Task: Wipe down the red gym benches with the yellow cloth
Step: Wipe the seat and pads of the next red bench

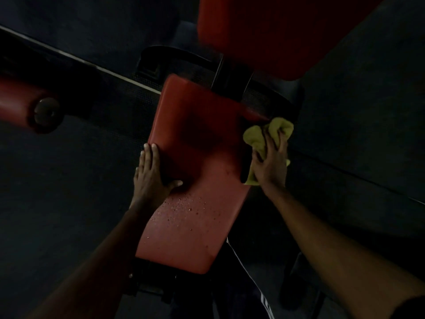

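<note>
A red padded bench seat runs from the lower middle up toward the centre, with water droplets scattered over its near half. My left hand rests flat along the seat's left edge, fingers straight, thumb lying on the top. My right hand grips the bunched yellow cloth and holds it against the seat's right side edge. A second, larger red pad rises at the top of the view, beyond the seat.
A red roller pad with a dark end cap sticks in from the left. The black metal bench frame joins the two pads. Dark rubber floor surrounds the bench; a pale floor strip crosses behind.
</note>
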Motion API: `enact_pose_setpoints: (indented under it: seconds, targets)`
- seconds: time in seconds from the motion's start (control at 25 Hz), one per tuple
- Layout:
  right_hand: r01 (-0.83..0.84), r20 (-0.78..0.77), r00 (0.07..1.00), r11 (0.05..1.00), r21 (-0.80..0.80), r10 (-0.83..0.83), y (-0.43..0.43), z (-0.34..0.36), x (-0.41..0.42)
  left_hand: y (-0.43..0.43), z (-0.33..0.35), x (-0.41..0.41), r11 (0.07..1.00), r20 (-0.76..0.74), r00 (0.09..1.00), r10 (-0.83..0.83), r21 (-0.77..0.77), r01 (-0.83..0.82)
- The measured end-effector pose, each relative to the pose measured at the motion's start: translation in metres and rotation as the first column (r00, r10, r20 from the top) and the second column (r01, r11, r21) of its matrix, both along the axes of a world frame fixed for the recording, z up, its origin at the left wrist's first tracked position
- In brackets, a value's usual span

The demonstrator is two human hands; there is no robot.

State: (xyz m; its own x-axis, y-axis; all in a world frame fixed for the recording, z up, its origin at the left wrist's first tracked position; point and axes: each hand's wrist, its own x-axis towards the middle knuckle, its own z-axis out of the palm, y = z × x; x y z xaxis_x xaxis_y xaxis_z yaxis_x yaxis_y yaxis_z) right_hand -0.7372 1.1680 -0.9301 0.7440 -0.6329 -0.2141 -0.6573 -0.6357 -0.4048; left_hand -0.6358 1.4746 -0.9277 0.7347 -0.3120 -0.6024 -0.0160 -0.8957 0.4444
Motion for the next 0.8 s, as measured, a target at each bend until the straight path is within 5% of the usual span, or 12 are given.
enact_pose_setpoints:
  seconds: [0.48, 0.8]
  targets:
    - [0.101, -0.043, 0.994, 0.994, -0.034, -0.103, 0.025, -0.010, 0.004, 0.004, -0.006, 0.002, 1.000, 0.001, 1.000, -0.005, 0.007, 0.005]
    - [-0.466, -0.145, 0.877, 0.884, -0.027, 0.458, 0.014, -0.001, -0.041, 0.004, -0.004, 0.001, 1.000, 0.006, 1.000, -0.010, 0.013, 0.010]
